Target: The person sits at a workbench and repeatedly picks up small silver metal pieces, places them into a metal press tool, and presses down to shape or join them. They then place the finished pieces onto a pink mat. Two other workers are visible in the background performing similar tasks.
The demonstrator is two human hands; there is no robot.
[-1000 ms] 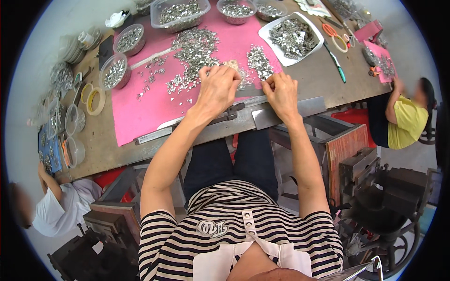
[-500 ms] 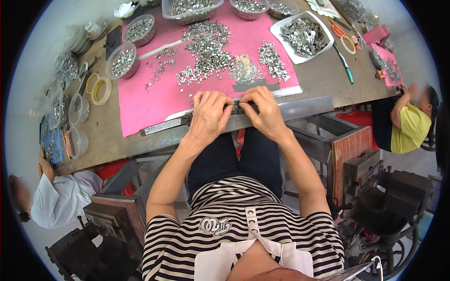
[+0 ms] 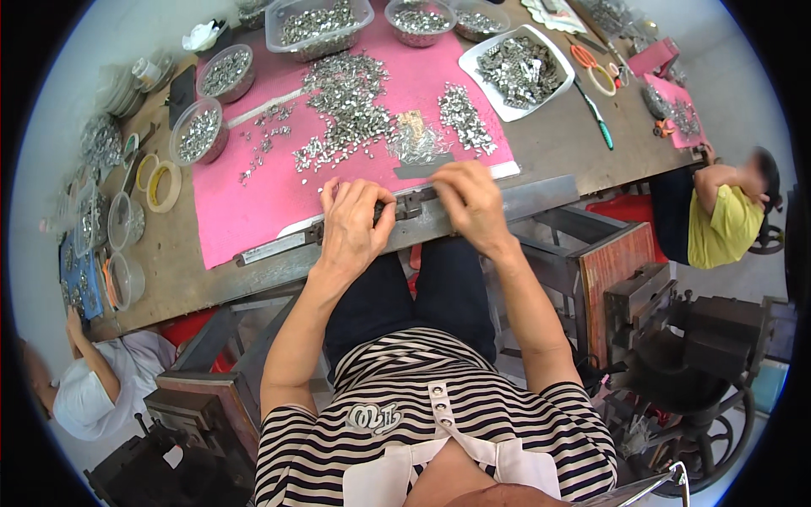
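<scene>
My left hand is closed, thumb and fingers at a dark metal jig along the table's front edge. Its fingertips partly hide the jig. Just right of the jig, my right hand hovers with fingers bent and drawn together; whatever sits between them is too small to make out. Beyond the hands, a pink mat carries a heap of small silvery metal pieces. Thin metal pins lie in a loose pile near a dark grey strip.
A white tray of metal parts stands far right, near orange-handled scissors. Clear tubs of small parts line the far left, with tape rolls beside them. A flat steel bar edges the table. People sit at both sides.
My right hand has lifted off the jig and moved slightly right, uncovering part of it. My left hand stays at the jig. The whole view has shifted a little.
</scene>
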